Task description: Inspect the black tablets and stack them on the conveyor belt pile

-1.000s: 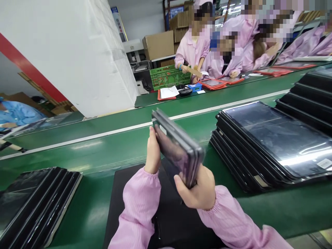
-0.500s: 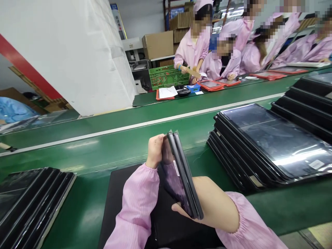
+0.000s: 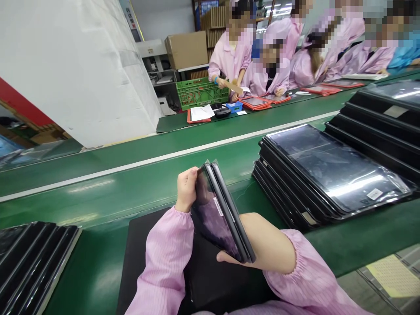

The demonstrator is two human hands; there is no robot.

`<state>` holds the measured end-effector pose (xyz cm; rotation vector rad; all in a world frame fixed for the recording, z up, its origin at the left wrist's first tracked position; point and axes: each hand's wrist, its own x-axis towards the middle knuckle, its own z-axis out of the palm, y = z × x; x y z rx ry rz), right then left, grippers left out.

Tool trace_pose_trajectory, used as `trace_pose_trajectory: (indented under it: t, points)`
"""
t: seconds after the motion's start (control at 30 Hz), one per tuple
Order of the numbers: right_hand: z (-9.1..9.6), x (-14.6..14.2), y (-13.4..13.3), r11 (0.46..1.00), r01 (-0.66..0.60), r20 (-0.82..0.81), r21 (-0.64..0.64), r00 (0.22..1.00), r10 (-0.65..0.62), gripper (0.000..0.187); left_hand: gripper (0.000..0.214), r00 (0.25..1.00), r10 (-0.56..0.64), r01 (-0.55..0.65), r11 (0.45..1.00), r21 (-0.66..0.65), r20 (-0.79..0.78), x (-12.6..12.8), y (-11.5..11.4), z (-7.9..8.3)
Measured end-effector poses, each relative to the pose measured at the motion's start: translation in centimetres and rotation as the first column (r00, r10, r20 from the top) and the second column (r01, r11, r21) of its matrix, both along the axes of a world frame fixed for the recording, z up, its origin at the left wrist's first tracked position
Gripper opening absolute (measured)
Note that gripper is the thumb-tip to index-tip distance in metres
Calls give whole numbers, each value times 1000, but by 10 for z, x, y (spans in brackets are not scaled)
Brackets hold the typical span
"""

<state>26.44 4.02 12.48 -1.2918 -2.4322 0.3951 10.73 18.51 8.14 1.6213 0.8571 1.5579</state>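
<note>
Two dark tablet-like panels (image 3: 216, 218), pressed face to face, stand tilted on edge between my hands. A small white label and clear film tabs show on them. My left hand (image 3: 187, 186) is closed on their upper far corner. Lower down, my right hand (image 3: 259, 240) grips them from the right, its thumb on the near face and its other fingers hidden behind. Under them a black mat (image 3: 141, 262) lies on the green work surface (image 3: 95, 258).
Stacks of black film-covered panels stand at right (image 3: 328, 166), far right (image 3: 387, 109) and left (image 3: 36, 267). A white line (image 3: 170, 151) runs along the green surface. Across it, co-workers in pink (image 3: 231, 57) handle red-edged panels (image 3: 257, 103) near a green crate (image 3: 200, 92).
The view has swung to the right and down a little, so the scene sits farther left. My hands keep the same hold on the panels, at nearly the same tilt.
</note>
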Motion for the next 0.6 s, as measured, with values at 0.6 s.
trace_pose_trajectory:
  t: [0.6]
  points:
    - [-78,-10,-23,464,-411,-617,-785,443,-650,64,72,944,104,132,751,648,-313,-30,-99,42]
